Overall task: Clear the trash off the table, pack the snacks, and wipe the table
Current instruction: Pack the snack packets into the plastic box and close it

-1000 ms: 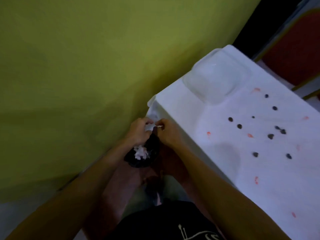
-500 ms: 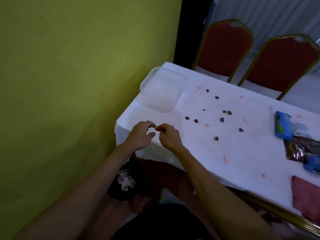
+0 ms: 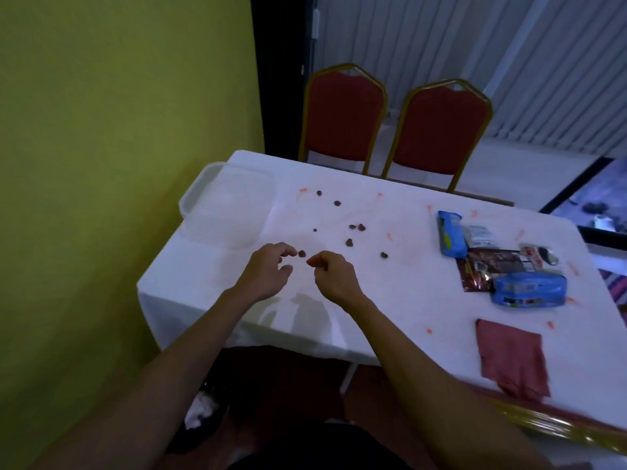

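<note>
Both my hands are over the white table [image 3: 390,300], toward its 7 o'clock edge. My left hand [image 3: 268,273] is loosely curled and holds nothing. My right hand [image 3: 334,276] has thumb and forefinger tips together; I cannot tell if they nip anything. A dark crumb [image 3: 301,253] lies between the hands. Off at 3 o'clock, the blue snack pack [image 3: 449,234] runs 12-to-6 and the second blue pack [image 3: 529,293] runs 3-to-9.

Table [image 3: 390,300]: its near right corner runs out of view. Off its right end, a striped item [image 3: 615,286] is cut by the edge and cannot be identified. Under its near left corner, a dark bag [image 3: 222,410] holding white scraps is partly covered by the left forearm [image 3: 163,378]. Along its near right edge, a gold bar [image 3: 559,432] is blurred. Dark bits [image 3: 349,242] mid-table are too small to name. Above the table, the right hand [image 3: 334,279] has curled fingertips, and any pinch is unconfirmed.
</note>
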Available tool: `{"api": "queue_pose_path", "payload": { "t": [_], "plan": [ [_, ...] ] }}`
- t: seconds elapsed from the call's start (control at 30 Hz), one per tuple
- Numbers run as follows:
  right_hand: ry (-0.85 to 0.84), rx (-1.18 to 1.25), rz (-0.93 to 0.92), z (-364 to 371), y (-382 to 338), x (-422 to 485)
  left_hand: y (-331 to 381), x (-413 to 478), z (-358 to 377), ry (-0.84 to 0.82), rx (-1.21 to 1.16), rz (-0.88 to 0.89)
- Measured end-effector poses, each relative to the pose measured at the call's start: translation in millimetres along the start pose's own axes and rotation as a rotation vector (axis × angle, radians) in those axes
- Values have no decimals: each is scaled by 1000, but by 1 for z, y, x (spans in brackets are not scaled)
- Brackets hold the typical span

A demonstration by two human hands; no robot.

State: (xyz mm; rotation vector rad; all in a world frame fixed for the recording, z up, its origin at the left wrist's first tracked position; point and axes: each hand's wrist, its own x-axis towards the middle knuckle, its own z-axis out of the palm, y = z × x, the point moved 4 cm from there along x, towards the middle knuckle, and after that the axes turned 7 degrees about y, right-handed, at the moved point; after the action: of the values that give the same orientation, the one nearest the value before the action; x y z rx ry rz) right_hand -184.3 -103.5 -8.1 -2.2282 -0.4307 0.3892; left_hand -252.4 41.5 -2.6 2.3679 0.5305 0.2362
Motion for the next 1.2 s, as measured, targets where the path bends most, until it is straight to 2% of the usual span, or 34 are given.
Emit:
{"api": "queue_pose_path", "payload": {
  "t": [0.37, 0.53, 0.7, 1.03, 1.2],
  "plan": [
    [108, 11, 84, -119, 101, 20, 106, 28, 107, -138, -102, -15],
    [89, 40, 74, -130, 110, 27, 114, 43, 115, -69, -176, -153],
    [21, 64, 37, -110, 92, 45, 89, 49, 95, -21, -189, -258],
    [-142, 72, -35, -17, 17, 103, -4, 78, 28, 62, -178, -432],
    [-231, 84, 18, 32, -28, 144, -59, 103, -31, 326, -94, -494]
  ]
}}
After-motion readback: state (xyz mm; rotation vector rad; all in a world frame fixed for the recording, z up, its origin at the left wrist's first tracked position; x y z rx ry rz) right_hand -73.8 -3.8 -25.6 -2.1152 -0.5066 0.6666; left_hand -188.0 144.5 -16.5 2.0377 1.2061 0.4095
